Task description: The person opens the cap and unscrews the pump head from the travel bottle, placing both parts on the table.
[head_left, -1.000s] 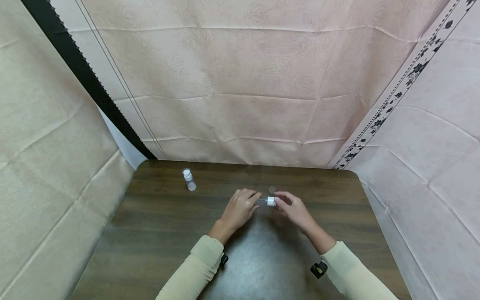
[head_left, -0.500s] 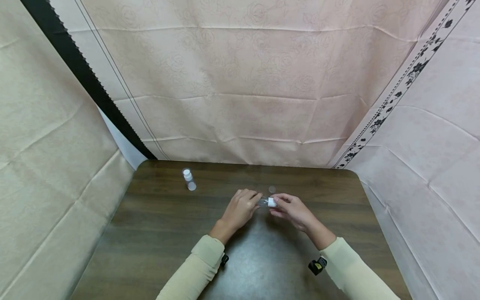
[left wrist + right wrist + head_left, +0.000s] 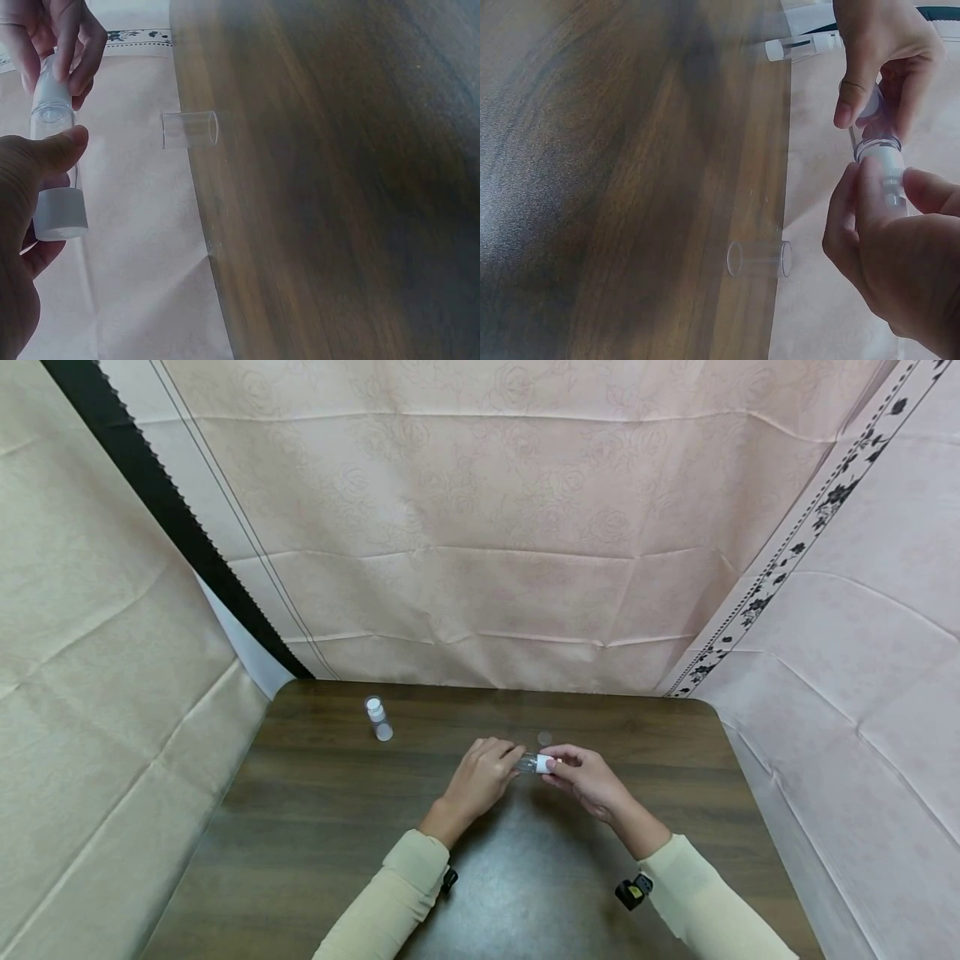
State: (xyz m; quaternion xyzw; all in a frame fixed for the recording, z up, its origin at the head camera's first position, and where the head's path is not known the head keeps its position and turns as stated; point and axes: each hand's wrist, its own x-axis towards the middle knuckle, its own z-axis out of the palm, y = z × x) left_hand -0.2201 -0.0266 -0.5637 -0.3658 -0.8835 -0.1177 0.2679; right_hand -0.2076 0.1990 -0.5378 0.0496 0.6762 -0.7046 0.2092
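Observation:
A clear bottle (image 3: 527,763) with a white collar lies level between both hands. The left hand (image 3: 481,779) grips its clear body; in the left wrist view a white base (image 3: 61,214) shows below the left thumb. With thumb and fingers, the right hand (image 3: 592,785) pinches the white collar (image 3: 883,159) at the other end. Just beyond the hands, a clear open-ended cap (image 3: 544,738) stands on the table; the right wrist view shows the same clear cap (image 3: 759,259) beside the right hand.
A second bottle (image 3: 378,719), clear with white parts, is at the back left of the brown wooden table (image 3: 315,827). Pale cloth (image 3: 480,527) hangs behind the table and at both sides.
The right hand has shifted slightly and its fingers have changed their hold round the white collar; its wrist has moved a little left. The left hand stays where it was.

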